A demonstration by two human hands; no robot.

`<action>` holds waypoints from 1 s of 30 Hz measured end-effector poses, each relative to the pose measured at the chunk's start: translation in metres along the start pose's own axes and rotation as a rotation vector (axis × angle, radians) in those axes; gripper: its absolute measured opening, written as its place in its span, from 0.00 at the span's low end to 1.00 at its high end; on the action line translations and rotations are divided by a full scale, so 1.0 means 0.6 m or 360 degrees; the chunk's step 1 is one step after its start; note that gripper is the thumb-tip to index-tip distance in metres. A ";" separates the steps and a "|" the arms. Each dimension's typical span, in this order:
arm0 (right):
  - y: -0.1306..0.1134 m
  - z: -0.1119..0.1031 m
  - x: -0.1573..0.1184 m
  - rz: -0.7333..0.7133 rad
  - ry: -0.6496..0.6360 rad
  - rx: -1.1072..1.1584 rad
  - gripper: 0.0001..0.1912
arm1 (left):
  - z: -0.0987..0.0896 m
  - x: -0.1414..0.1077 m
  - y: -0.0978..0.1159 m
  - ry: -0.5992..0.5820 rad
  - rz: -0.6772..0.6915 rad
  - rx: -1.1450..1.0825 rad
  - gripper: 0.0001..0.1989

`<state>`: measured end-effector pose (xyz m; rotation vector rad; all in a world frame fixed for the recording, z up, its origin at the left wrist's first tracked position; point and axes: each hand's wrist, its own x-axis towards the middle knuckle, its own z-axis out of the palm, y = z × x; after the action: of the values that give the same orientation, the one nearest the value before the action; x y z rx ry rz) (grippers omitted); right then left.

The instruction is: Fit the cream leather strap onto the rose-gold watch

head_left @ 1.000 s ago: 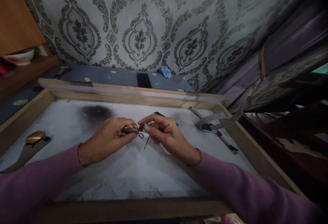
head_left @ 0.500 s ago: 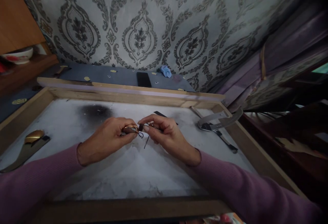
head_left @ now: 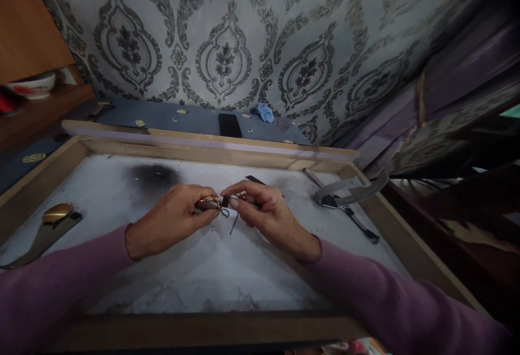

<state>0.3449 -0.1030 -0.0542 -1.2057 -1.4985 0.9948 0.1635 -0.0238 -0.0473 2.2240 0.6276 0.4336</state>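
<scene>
My left hand (head_left: 174, 217) is closed around a gold-rimmed watch case (head_left: 208, 202), thumb and fingers gripping its sides. A short dark strap end (head_left: 225, 201) meets the case's right side, pinched between the thumb and forefinger of my right hand (head_left: 266, 208). Just below the join curls a small dark loop (head_left: 225, 213). From under my right fingers a thin dark rod (head_left: 234, 224) points downward; its upper part is hidden. Behind my right hand lies a flat black strip (head_left: 255, 180).
The wooden-rimmed tray (head_left: 211, 141) has a white, stained bottom. At left lies a gold piece (head_left: 57, 213) on a dark strap (head_left: 51, 241); at right, a watch with a grey strap (head_left: 345, 192). Beyond the rim are a black phone (head_left: 229, 126) and a blue cloth (head_left: 265, 113).
The view has shifted slightly. Both hands keep nearly the same pose, still holding the watch case and the strap end together.
</scene>
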 end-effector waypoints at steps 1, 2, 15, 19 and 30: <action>0.001 0.000 0.000 0.0001 -0.0010 0.0006 0.10 | 0.000 0.000 0.001 -0.0003 -0.0009 0.0000 0.09; 0.001 0.000 0.000 0.0002 -0.0016 0.0007 0.10 | -0.001 0.000 0.001 -0.0005 -0.0014 -0.0002 0.09; 0.003 0.001 0.001 0.0008 -0.0017 -0.0021 0.10 | -0.001 0.001 -0.001 -0.0027 -0.0040 0.0003 0.10; 0.004 0.001 0.001 0.0018 -0.0036 -0.0037 0.10 | -0.001 0.001 0.001 -0.0023 -0.0019 -0.0002 0.10; -0.001 0.002 -0.001 0.0016 -0.0006 -0.0084 0.10 | -0.001 0.001 0.002 -0.0027 -0.0033 -0.0008 0.10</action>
<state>0.3439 -0.1038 -0.0538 -1.2504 -1.5311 0.9699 0.1640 -0.0239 -0.0457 2.2121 0.6394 0.4048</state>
